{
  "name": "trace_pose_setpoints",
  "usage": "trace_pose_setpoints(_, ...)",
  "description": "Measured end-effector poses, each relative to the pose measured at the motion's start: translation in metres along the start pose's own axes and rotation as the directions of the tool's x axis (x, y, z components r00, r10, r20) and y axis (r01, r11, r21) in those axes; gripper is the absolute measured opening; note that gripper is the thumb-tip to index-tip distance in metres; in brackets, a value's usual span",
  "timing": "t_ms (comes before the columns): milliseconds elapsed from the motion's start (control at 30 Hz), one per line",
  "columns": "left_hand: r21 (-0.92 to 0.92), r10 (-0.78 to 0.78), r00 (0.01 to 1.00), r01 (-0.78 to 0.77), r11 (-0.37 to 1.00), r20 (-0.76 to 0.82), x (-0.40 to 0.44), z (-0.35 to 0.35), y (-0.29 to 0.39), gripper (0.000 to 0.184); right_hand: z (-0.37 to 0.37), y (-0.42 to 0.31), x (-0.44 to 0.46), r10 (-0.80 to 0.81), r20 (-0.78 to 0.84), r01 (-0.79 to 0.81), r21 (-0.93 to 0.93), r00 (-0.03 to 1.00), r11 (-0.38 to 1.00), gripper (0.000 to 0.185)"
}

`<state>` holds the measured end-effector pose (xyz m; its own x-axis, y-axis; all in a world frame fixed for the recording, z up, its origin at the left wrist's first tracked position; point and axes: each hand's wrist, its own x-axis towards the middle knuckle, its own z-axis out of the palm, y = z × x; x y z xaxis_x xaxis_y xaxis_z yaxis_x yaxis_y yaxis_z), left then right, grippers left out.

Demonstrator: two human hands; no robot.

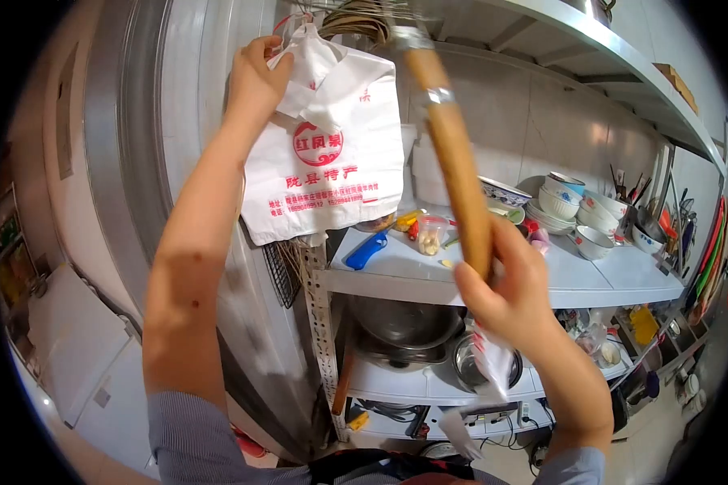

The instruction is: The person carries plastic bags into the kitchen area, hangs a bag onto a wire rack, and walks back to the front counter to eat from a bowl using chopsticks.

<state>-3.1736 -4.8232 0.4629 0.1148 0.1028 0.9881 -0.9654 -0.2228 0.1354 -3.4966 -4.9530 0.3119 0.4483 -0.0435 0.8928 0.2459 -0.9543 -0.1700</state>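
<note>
A white plastic bag [332,174] with red printing hangs at the upper left of the shelving. My left hand [260,81] is raised at its upper left edge, with curled fingers and the thumb against the plastic. My right hand [514,283] is closed around the lower end of a long wooden-handled tool [459,162]. The tool slants up to the left, with metal bands near its top; its upper end is blurred, and I cannot make out its head against the wire and brown coils behind. A pale strip with red marks [491,360] hangs below my right hand.
On the white shelf [396,281] lie a blue-handled item [366,250], a clear jar [431,234] and stacked bowls [560,198]. An overhead metal shelf [558,36] juts out above. Metal basins [404,323] stand below. A perforated upright [319,315] supports the shelving.
</note>
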Motion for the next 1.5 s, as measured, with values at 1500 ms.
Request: trace_pose_setpoints(1500, 0.744, 0.734, -0.329, 0.570, -0.348, 0.595, -0.536, -0.017, 0.291, 0.074, -0.089, 0.051, -0.391, 0.892, -0.442, -0.232, 0.861, 0.096, 0.452, 0.036)
